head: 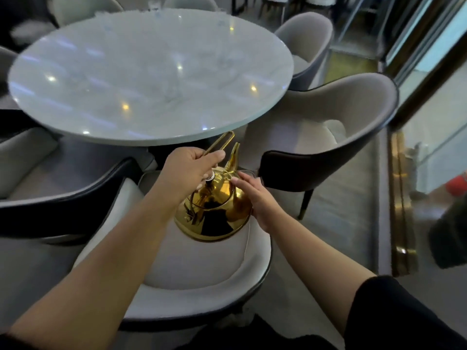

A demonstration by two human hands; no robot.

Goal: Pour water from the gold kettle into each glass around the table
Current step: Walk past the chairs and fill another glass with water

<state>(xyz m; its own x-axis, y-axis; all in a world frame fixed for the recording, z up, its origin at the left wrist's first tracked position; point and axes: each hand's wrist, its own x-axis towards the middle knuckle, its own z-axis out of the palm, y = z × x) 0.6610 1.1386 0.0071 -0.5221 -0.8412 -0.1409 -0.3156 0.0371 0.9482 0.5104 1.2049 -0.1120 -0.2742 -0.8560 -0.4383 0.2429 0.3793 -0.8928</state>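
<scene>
Head view: left grip (188, 168) clasps gold kettle (217, 218) by handle (222, 140), right grip (255, 198) flat against it, spout (233, 157) facing table (151, 72).

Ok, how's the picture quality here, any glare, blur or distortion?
In the head view, light spots glare on the round table, the gold kettle mirrors its surroundings, the wide lens bows straight edges, and the far side and right border look blurred.

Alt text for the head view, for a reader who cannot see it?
A person's left hand grips the handle of a gold kettle while the right hand touches its side, over a pale chair cushion. A round white table ringed by chairs lies ahead.
</scene>
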